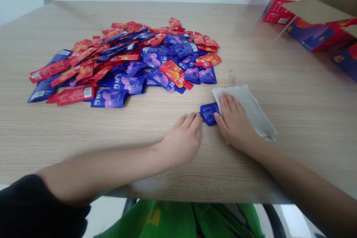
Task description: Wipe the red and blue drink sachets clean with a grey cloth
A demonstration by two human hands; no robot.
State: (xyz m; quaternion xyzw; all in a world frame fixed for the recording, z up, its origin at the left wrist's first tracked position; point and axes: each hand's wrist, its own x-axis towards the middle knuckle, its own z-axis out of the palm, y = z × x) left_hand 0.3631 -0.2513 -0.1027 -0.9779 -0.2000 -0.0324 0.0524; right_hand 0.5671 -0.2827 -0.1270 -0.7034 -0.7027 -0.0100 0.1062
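A small blue sachet (pixel 209 114) lies on the table with its printed back up, its right end running under the edge of a folded whitish cloth (pixel 255 109). My left hand (pixel 182 135) is closed, fingertips pinching the sachet's left end. On the cloth rests my right hand (pixel 235 124), fingers stretched out flat and pressing down. Its thumb touches the sachet near the cloth's edge. The part of the sachet beneath the cloth is hidden.
A wide heap of red sachets (pixel 74 96) and blue sachets (pixel 129 83) spreads over the left and middle of the wooden table (pixel 69 128). Open cartons, one red (pixel 283 7) and one blue and red (pixel 309 35), stand at the back right. Another blue carton (pixel 347 61) is cut off at the right edge.
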